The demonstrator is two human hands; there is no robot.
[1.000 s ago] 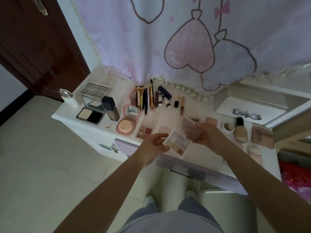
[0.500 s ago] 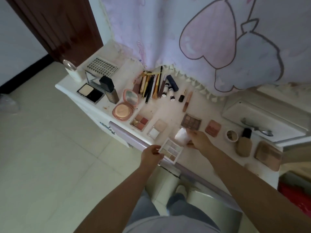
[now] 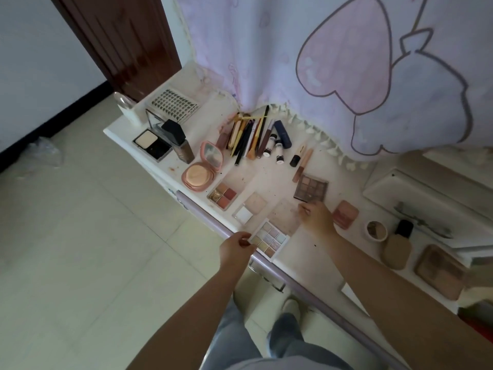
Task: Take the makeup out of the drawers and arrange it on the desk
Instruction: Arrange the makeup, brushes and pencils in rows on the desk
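A pastel eyeshadow palette [image 3: 270, 237] lies open at the front edge of the white desk [image 3: 314, 252], its clear lid [image 3: 284, 216] folded back flat. My left hand [image 3: 236, 248] pinches the palette's near left corner. My right hand [image 3: 316, 218] pinches the far right edge of the lid. Around it lie a brown palette [image 3: 310, 188], a four-pan palette [image 3: 222, 196], a pale highlighter compact [image 3: 249, 208], a pink blush [image 3: 345, 214] and a round pink compact [image 3: 198, 176].
Brushes and pencils [image 3: 249, 137] lie fanned at the back by the curtain [image 3: 320, 62]. A dark-capped bottle [image 3: 181, 141] and black compact [image 3: 152, 144] stand left. At the right are a small pot [image 3: 375, 230], a foundation bottle [image 3: 397, 247], a tan palette [image 3: 440, 271] and a white drawer box [image 3: 426, 198].
The palette has come down from mid-air onto the desk's front edge, and its lid has swung fully open and flat. Both hands kept hold. The view shifted left.
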